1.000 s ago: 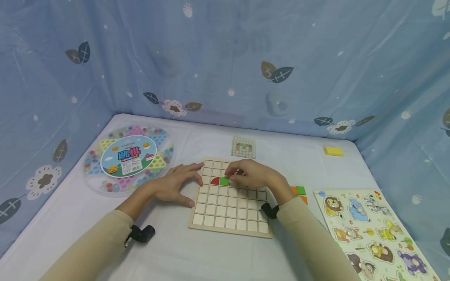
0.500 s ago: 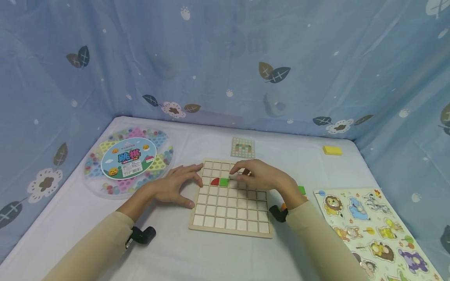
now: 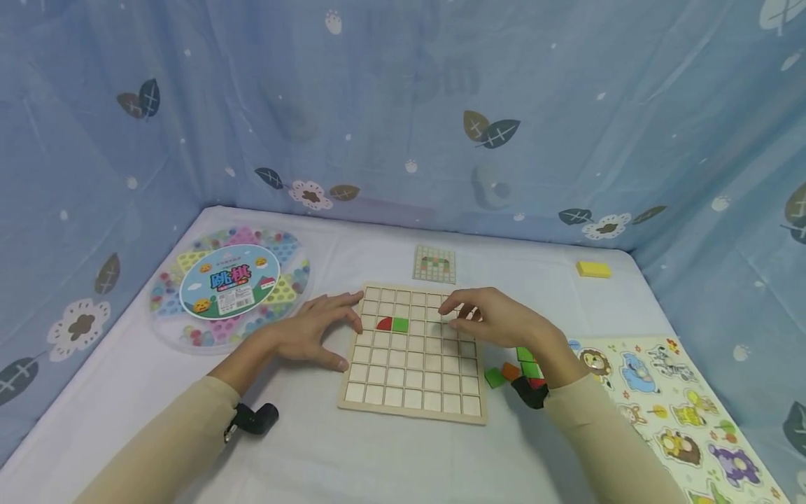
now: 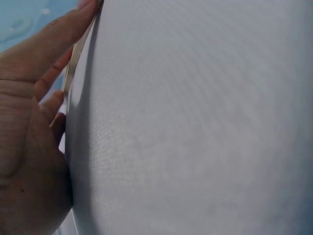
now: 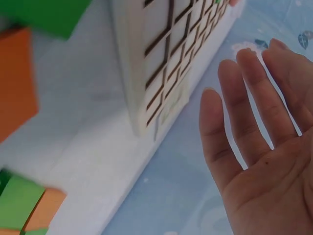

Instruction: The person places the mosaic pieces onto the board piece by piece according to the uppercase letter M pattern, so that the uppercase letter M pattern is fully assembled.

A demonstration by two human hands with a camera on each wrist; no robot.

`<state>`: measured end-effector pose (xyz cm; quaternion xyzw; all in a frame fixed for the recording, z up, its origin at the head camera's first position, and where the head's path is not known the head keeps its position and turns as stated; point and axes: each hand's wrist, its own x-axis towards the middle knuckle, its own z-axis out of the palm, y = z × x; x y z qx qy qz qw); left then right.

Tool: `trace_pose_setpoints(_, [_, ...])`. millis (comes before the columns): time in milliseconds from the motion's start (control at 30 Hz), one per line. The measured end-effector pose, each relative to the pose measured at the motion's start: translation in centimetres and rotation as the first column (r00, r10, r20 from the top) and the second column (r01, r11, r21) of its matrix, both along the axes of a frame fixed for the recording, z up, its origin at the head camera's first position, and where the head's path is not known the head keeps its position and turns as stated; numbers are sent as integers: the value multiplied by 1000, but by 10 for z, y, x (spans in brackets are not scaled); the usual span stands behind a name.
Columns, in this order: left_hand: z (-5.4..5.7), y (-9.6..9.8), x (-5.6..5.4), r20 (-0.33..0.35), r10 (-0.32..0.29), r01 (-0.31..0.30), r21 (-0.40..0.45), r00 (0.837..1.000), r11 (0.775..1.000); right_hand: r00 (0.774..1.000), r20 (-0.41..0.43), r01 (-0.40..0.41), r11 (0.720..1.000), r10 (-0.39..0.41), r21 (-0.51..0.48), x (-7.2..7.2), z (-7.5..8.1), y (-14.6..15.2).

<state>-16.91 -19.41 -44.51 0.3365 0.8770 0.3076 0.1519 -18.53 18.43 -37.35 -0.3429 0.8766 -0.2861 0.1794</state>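
Note:
A wooden grid board (image 3: 395,399) lies in front of the person on a white cloth. One red quarter-round tile (image 3: 385,324) and one green square tile (image 3: 400,325) sit side by side in its cells. The left hand (image 3: 315,332) rests at the board's left edge, fingers spread, fingertips on the frame. Over the board's right part hovers the right hand (image 3: 497,316), its fingers loosely bent with nothing between them. The right wrist view shows that hand (image 5: 266,127) with fingers extended and palm bare.
Loose green, orange and red tiles (image 3: 527,362) lie right of the board, partly behind the right wrist. A small pattern card (image 3: 434,264) is behind the board. Around stand a round Chinese checkers set (image 3: 229,281), an animal puzzle (image 3: 667,399) and a yellow block (image 3: 594,269).
The right hand has drawn away from the green tile and moved right across the board, uncovering more cells. The left hand has stayed at the board's edge.

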Motion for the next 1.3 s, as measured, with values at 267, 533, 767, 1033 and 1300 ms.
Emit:
trace_pose_setpoints(267, [1,-1,0,9,1,-1,7,1000,1000,999,-19,50,999,-50,6,5,6,19])
trace_pose_setpoints(533, [-2,1,0,2,4,-4,5,1000,1000,996,-39,76,997,-75,13,16,0,33])
trace_pose_setpoints(767, [0,1,0,0,2,-2,7,1000,1000,996,-33,82,996,-82,16,24,-7,48])
trace_pose_setpoints(1033, [-2,-1,3,4,12,-12,13,1000,1000,998,-12,69,998,-69,7,27,-14,58])
trace_pose_setpoints(1300, [-1,2,-1,-4,0,0,2,1000,1000,995,-10,96,995,-95,35,35,-19,70])
